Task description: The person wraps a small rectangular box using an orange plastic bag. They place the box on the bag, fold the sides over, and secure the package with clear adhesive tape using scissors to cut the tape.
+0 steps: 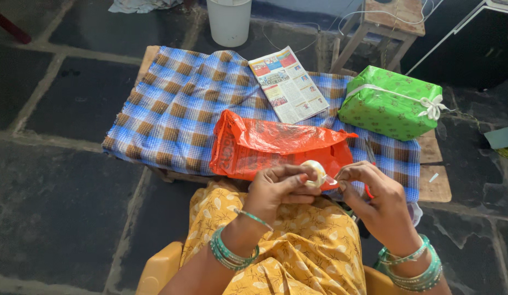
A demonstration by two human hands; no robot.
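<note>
Left hand [278,188]: fingers curled closed around a roll of clear tape [315,172], held above the lap at the near edge of the low table [434,188]. Right hand [374,194]: thumb and forefinger pinched together on the tape's free end, just beside the roll; the remaining fingers are bent loosely. Directly behind the hands, an orange plastic bag [270,145] lies on a blue-and-brown checked cloth [177,109]. Farther back rest a leaflet [289,84] and a green wrapped gift [393,104] tied with white ribbon.
</note>
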